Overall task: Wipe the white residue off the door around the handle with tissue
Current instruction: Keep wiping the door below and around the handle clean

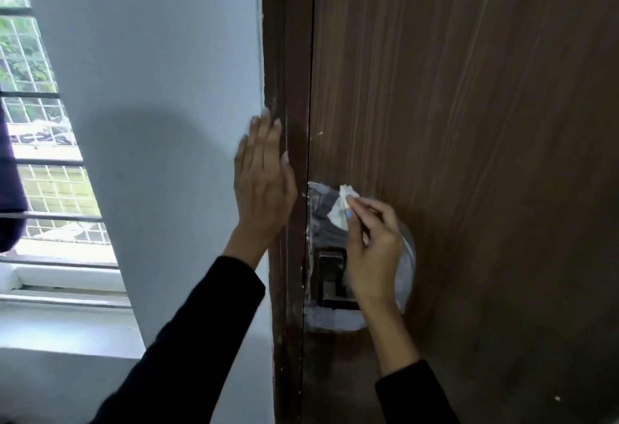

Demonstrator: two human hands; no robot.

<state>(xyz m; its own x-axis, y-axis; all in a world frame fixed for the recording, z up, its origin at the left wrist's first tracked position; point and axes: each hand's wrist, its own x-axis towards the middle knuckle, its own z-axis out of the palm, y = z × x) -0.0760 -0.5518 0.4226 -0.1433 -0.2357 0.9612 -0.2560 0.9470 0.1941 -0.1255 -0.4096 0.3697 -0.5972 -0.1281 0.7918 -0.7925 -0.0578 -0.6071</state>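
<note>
Tissue (341, 211) is sitting bunched just above the right hand's (375, 249) pinching fingertips (351, 202), pressing on white residue (316, 189) above the handle (330, 276) on the door (469, 122). Left hand (264, 182), fingers flat and together, is bracing on the frame (284, 55), likely steadying.

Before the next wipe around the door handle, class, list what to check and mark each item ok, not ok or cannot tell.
1. Tissue pinched in right hand: ok.
2. Tissue touching the door above the handle: ok.
3. Left hand flat on the door frame, clear of the wiping: ok.
4. White residue gone: not ok, smears remain around the handle.
5. Clean tissue surface left: cannot tell.
</note>
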